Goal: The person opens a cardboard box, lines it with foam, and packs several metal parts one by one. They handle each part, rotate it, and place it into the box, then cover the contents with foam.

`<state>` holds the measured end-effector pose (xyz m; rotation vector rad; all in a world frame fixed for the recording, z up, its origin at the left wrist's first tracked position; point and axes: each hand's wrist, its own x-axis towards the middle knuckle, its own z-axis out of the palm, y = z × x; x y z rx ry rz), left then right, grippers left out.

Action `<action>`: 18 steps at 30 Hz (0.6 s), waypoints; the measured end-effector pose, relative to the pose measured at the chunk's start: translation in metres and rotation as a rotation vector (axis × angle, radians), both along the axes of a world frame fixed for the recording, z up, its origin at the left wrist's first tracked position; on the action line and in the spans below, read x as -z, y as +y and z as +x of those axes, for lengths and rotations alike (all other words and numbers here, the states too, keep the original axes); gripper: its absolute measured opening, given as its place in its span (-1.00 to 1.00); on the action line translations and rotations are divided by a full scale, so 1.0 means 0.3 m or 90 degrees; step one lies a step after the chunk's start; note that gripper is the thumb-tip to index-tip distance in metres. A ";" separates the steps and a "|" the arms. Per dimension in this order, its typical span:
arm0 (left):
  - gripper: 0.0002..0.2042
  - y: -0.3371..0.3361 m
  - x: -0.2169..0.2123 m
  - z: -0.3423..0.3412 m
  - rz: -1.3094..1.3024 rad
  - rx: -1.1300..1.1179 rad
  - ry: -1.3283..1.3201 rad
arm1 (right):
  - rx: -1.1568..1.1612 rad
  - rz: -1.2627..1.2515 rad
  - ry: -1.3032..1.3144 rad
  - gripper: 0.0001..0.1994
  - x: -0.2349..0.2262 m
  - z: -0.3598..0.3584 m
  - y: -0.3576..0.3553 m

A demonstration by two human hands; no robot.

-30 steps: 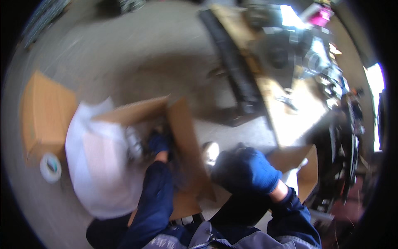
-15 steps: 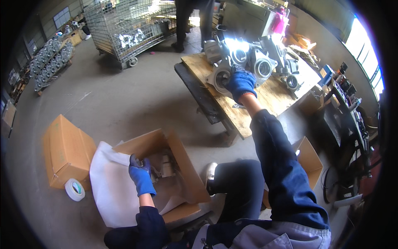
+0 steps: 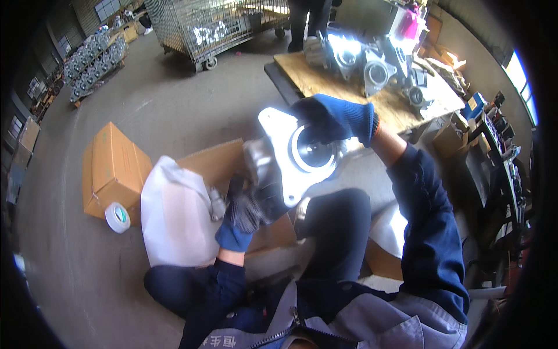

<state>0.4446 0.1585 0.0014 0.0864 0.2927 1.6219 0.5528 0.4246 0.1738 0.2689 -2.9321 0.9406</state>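
several castings (image 3: 368, 74) beyond the right hand (image 3: 332, 119)

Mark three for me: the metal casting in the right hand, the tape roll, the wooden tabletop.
Metal casting (image 3: 289, 165): head view, flange face beside the round opening.
Tape roll (image 3: 111, 218): head view, left side of the ring.
Wooden tabletop (image 3: 308, 75): head view, bare wood toward its left end.

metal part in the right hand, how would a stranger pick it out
From the wooden table at the upper right, look down and left toward the open cardboard box. Pictured between them, the gloved right hand grips a shiny silver metal part, its flat face around a round opening. Unlike the similar parts on the table, this one is held in mid-air.
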 end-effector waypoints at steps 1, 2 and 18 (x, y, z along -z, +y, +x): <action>-0.44 -0.022 0.021 0.044 -0.006 -0.018 -0.013 | -0.042 0.004 -0.054 -0.58 -0.013 -0.007 -0.076; -0.44 -0.035 0.012 0.088 -0.009 -0.032 -0.013 | -0.104 0.015 -0.004 -0.57 -0.025 0.009 -0.127; -0.41 -0.374 -0.068 0.213 -0.053 -0.262 0.143 | 0.273 -0.228 0.170 -0.83 0.321 0.198 -0.203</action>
